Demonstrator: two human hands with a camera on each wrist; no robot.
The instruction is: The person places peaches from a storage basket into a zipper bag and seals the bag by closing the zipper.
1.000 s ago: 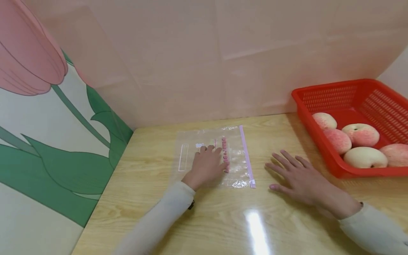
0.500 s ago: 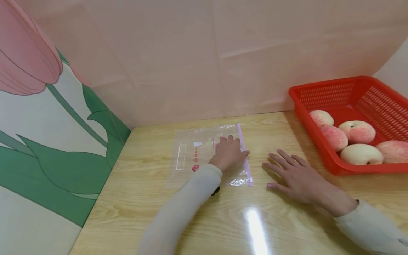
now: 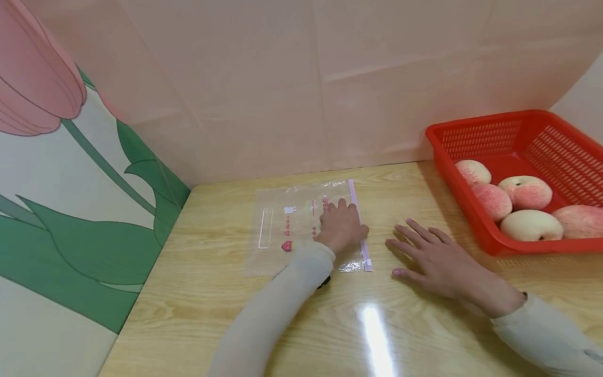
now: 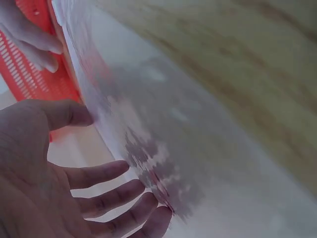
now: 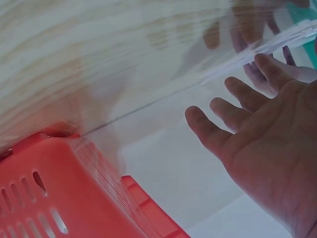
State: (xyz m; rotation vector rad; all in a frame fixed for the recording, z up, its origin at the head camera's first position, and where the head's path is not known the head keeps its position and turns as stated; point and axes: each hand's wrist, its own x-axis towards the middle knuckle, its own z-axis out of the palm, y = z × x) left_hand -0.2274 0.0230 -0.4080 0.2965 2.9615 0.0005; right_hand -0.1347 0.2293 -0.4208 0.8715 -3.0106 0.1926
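A clear plastic zip bag (image 3: 275, 262) with a lilac slider strip and pink prints lies flat on the wooden table. My left hand (image 3: 340, 228) rests on it near the strip, fingers spread; in the left wrist view the fingertips of this left hand (image 4: 44, 173) touch the film. To the right of the bag, my right hand (image 3: 440, 267) is spread over the table, apart from the bag and holding nothing. In the right wrist view the right hand (image 5: 277, 139) has its fingers loosely extended.
A red plastic basket (image 3: 471, 220) with several peaches (image 3: 532, 225) stands at the right, close to my right hand. A pink-covered wall (image 3: 264, 104) rises behind the table (image 3: 188, 314). A panel with a painted tulip (image 3: 108, 230) borders the left side.
My left hand has slid right over the bag, from its middle to near the lilac strip, uncovering the strawberry print. The right hand stays about where it was.
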